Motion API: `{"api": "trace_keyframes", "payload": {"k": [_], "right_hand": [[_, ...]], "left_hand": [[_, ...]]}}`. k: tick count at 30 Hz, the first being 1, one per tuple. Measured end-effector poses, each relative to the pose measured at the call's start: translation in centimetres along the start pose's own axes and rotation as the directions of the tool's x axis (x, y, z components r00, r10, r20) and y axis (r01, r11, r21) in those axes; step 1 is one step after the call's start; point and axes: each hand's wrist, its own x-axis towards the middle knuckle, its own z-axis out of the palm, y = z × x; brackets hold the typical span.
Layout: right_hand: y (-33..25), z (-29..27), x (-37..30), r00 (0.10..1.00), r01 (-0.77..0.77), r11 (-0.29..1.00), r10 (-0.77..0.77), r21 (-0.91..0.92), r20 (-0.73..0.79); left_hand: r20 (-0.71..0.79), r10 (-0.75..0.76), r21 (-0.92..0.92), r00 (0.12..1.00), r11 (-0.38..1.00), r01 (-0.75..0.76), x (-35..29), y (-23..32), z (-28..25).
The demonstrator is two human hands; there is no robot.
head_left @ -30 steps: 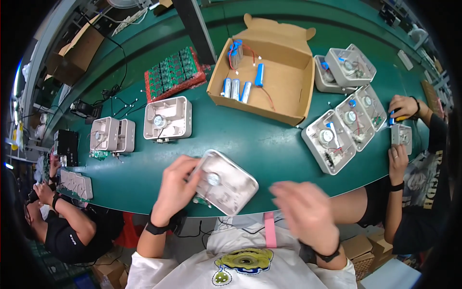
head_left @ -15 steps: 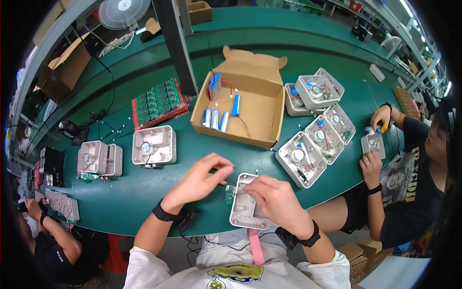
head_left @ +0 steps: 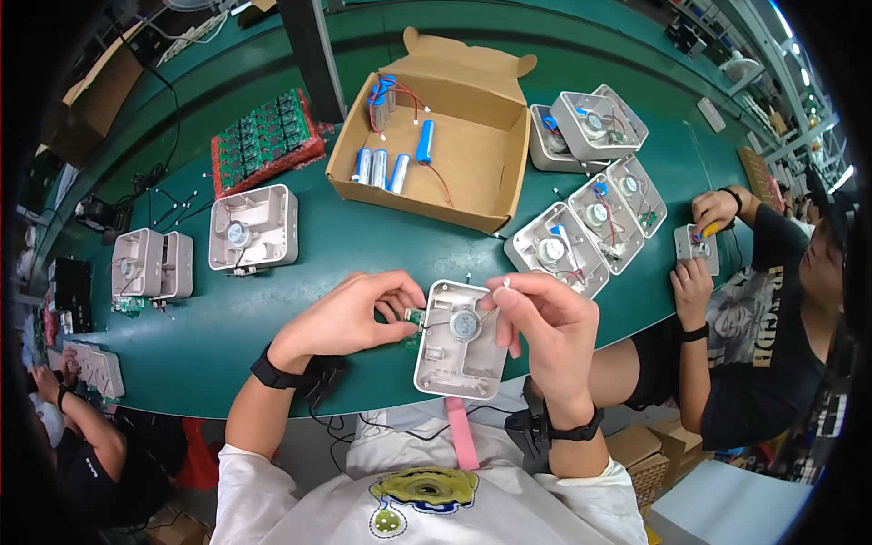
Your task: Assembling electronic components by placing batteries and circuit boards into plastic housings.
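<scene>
Both hands have closed in on the white plastic housing (head_left: 460,341) since the earlier frames, when the left hand alone rested on it and the right hung free over the near edge; the housing now sits turned end-on at the near edge of the green table (head_left: 272,318), directly in front of the person. The left hand (head_left: 350,318) pinches a small green circuit board (head_left: 413,318) with thin wires against the housing's left wall, fingers narrowed to a fine grip. The right hand (head_left: 545,322) curls over the housing's right rim, thumb and forefinger nipped on what looks like a tiny white connector, the other fingers steadying the shell.

The housing looks light, rigid and smooth, likely to slide on the table unless held by its walls; the rim is the safe hold. The round part (head_left: 465,322) inside it, the board and the fine leads seem fragile and are best gripped by the edges.

Farther off stands an open cardboard box (head_left: 472,159) holding blue cylindrical cells (head_left: 381,168). Right of it lie more open housings (head_left: 590,222); to the left, another housing (head_left: 250,227) and a red tray of green boards (head_left: 263,141). At the far right another person's hands (head_left: 699,245) work on a small unit.
</scene>
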Motion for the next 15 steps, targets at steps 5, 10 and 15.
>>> {"api": "trace_keyframes", "payload": {"k": [5, 10, 15], "right_hand": [[-0.3, 0.0, -0.1, 1.000, -0.004, 0.999, 0.005, 0.037, -0.017], [-0.5, -0.1, -0.1, 0.998, -0.059, 0.997, 0.058, 0.053, 0.013], [-0.4, 0.0, -0.2, 0.989, -0.080, 0.952, 0.112, -0.294, 0.094]], "left_hand": [[-0.024, -0.024, -0.021, 0.999, 1.000, 0.023, 0.2, 0.0, 0.3], [-0.079, -0.074, -0.059, 0.994, 0.996, 0.070, -0.1, 0.8, 0.7], [-0.187, -0.034, -0.049, 0.982, 0.998, 0.026, -0.2, 1.1, 1.7]]}}
